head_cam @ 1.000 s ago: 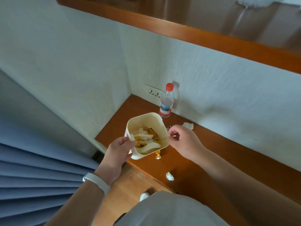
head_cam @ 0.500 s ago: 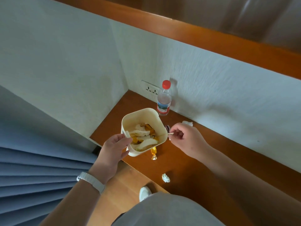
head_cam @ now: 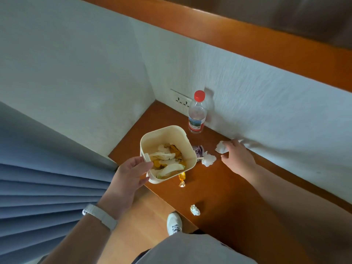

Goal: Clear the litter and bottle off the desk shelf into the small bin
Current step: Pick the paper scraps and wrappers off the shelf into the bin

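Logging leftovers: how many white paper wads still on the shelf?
3: one at the right hand's fingertips, one beside the bin, one near the front edge. The bin may hide more.

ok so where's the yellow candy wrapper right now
In the head view the yellow candy wrapper lies on the desk shelf, just right of the small bin's lower corner.

Brown wooden desk shelf (head_cam: 228,191) set into wall corner. Clear plastic bottle (head_cam: 197,113), red cap, upright at back. Relative to bottle: purple-striped wrapper (head_cam: 198,150) just in front; two crumpled white tissues (head_cam: 209,159) (head_cam: 221,149) in front, slightly right; gold candy wrapper (head_cam: 182,179) farther front; small white paper wad (head_cam: 195,209) nearest front edge, well apart.
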